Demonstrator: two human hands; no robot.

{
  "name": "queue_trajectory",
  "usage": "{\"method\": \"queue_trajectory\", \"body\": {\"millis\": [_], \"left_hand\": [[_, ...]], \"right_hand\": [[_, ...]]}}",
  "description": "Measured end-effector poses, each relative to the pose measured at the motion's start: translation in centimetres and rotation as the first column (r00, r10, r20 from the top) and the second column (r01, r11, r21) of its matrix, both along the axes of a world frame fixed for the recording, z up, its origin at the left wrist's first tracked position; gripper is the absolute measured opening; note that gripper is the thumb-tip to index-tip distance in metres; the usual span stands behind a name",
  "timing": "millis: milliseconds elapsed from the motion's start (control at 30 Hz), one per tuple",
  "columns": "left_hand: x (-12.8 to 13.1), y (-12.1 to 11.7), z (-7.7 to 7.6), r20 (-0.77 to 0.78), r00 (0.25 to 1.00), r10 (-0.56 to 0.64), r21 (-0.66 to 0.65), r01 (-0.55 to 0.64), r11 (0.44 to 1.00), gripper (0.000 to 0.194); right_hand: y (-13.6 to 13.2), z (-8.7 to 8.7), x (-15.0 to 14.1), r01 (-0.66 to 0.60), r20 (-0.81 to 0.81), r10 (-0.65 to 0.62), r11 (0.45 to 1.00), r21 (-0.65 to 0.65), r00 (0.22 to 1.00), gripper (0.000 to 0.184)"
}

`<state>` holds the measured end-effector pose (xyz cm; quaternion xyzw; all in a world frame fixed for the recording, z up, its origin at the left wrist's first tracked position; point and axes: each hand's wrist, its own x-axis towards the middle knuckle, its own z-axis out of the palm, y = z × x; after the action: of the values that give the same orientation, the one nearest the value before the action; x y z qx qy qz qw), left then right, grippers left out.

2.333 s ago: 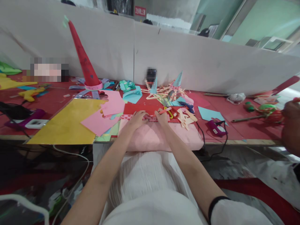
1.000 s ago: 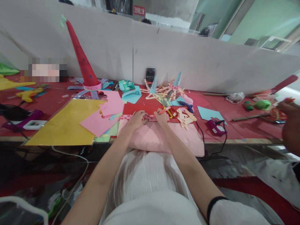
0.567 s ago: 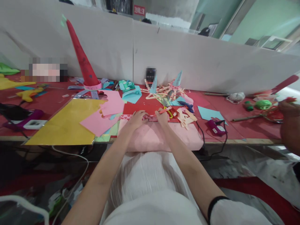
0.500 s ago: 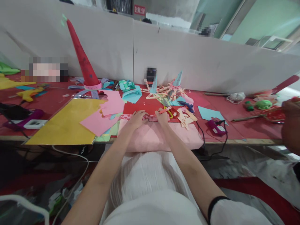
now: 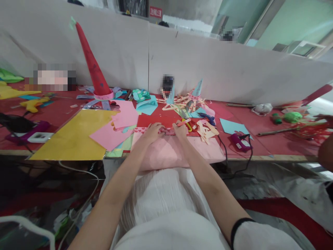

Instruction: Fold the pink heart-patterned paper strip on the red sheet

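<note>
My right hand is closed around a slim orange-pink pen, which slants up to the right; its tip is hidden by my fingers. Beside it, my left hand lies with its fingers out over a pink strip with a heart pattern. Behind both hands is a sheet of red paper. The strip runs along the front of this sheet, above a pale pink padded surface. Small detail between my fingers is too fine to make out.
Pink paper and a yellow sheet lie to the left, near a tall red cone. Yellow-handled scissors and cut peach strips lie right. A purple power socket trails a cable. Another person's hand is at far right.
My hands stay in nearly the same place on the strip. At the far right, the other person's hand has shifted down and outward, showing more of the red netting there.
</note>
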<state>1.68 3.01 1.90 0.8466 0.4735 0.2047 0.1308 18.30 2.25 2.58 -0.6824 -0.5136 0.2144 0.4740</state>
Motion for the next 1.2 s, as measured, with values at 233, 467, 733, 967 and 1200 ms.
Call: {"method": "queue_trajectory", "body": {"millis": [233, 467, 733, 967, 1200], "left_hand": [[-0.01, 0.07, -0.12, 0.002, 1.000, 0.013, -0.028, -0.013, 1.000, 0.028], [-0.06, 0.14, -0.20, 0.001, 1.000, 0.007, -0.030, -0.007, 1.000, 0.027], [-0.05, 0.03, -0.14, -0.004, 1.000, 0.006, -0.023, -0.007, 1.000, 0.027], [-0.10, 0.17, -0.36, 0.000, 1.000, 0.003, -0.011, -0.003, 1.000, 0.027], [0.06, -0.20, 0.23, 0.004, 1.000, -0.004, -0.017, 0.004, 1.000, 0.025]], "right_hand": [[0.24, -0.51, -0.03, -0.006, 0.017, 0.006, 0.999, 0.037, 1.000, 0.026], [0.23, -0.53, 0.12, 0.007, 0.004, -0.007, 0.999, 0.033, 1.000, 0.026], [0.15, -0.40, -0.08, -0.008, -0.023, 0.008, 1.000, 0.029, 1.000, 0.025], [0.45, -0.96, 0.10, -0.022, -0.068, 0.024, 0.999, 0.024, 0.997, 0.024], [0.36, -0.86, 0.14, -0.045, -0.059, 0.046, 0.999, 0.016, 0.997, 0.025]]}}
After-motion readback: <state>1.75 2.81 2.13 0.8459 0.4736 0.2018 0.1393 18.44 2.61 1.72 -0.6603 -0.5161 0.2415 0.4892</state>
